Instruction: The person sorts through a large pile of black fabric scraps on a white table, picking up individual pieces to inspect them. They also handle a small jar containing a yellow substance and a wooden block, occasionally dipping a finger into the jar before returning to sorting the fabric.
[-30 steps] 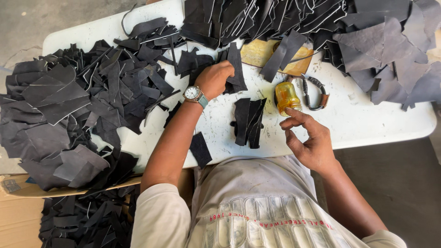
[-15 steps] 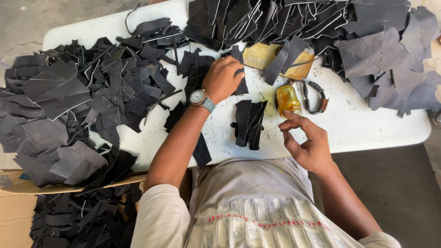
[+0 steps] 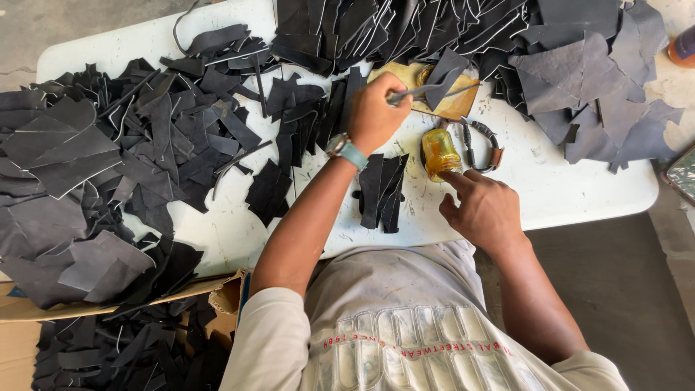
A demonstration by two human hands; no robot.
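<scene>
Head view, looking down on a white table (image 3: 579, 195) strewn with dark cut pieces. Left hand (image 3: 376, 112), a watch (image 3: 346, 150) on its wrist, is closed in a fist around the handle of a thin brush (image 3: 427, 92) whose shaft points right, lying over a tan board (image 3: 452, 107) at the far middle of the table. A dark scrap (image 3: 445, 72) rests on that board and hides the brush's far end, so its tip cannot be made out. Right hand (image 3: 481, 210) sits nearer and to the right, fingers loosely apart, index finger extended and touching or almost touching the near side of a small amber jar (image 3: 439, 153); it grips nothing. Just right of the jar lies a dark strap loop with a brown end (image 3: 483, 141). Between the two forearms, a small stack of dark cut pieces (image 3: 382, 190) lies on bare tabletop, near the left wrist. A broad heap of dark scraps (image 3: 108, 159) covers the left half of the table and spills over its near-left edge into a cardboard box (image 3: 22, 311). A second heap of larger dark sheets (image 3: 579, 65) fills the far right. An orange object (image 3: 683, 45) shows at the far right edge, mostly cut off.
</scene>
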